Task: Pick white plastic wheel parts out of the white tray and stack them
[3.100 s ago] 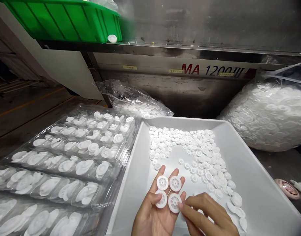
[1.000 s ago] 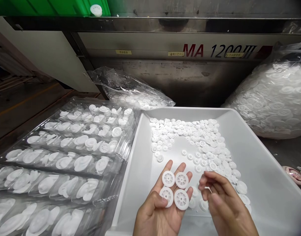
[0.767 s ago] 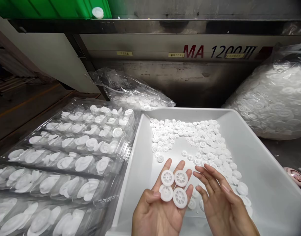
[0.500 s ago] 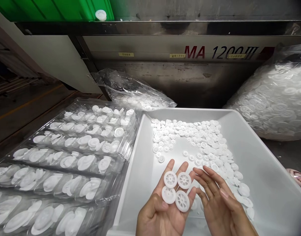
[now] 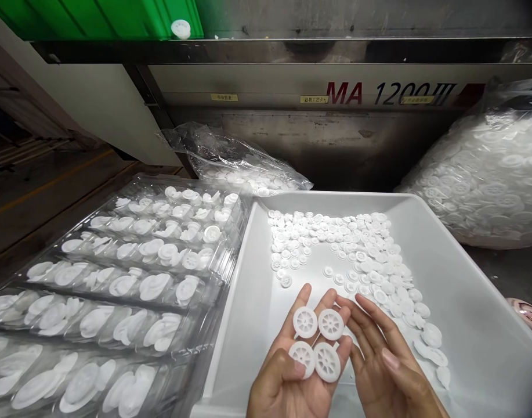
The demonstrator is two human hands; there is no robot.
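Note:
Several small white spoked plastic wheels (image 5: 327, 362) lie face up across the palm and fingers of my left hand (image 5: 287, 386). Its thumb presses on the lower left wheel. Close by on the right, my right hand (image 5: 385, 366) is turned palm up with its fingers loosely curled and apart, and no wheel shows in it. Its fingertips are beside the left fingers; whether they touch is hard to tell. Both hands are over the near part of a pale grey bin (image 5: 461, 302). Loose white wheels (image 5: 374, 252) are spread along the bin's far and right sides.
Left of the bin, stacked clear plastic trays (image 5: 161, 310) hold white wheels in compartments. A clear bag of wheels (image 5: 252, 174) lies behind, and a fuller bag (image 5: 487, 186) stands right. A metal ledge (image 5: 270, 51) with a green crate (image 5: 96, 17) crosses the back.
My left hand has shifted slightly right and down with the wheels. Its thumb now overlaps the lower left wheel. The right hand has turned a little and its fingertips are nearer the left hand.

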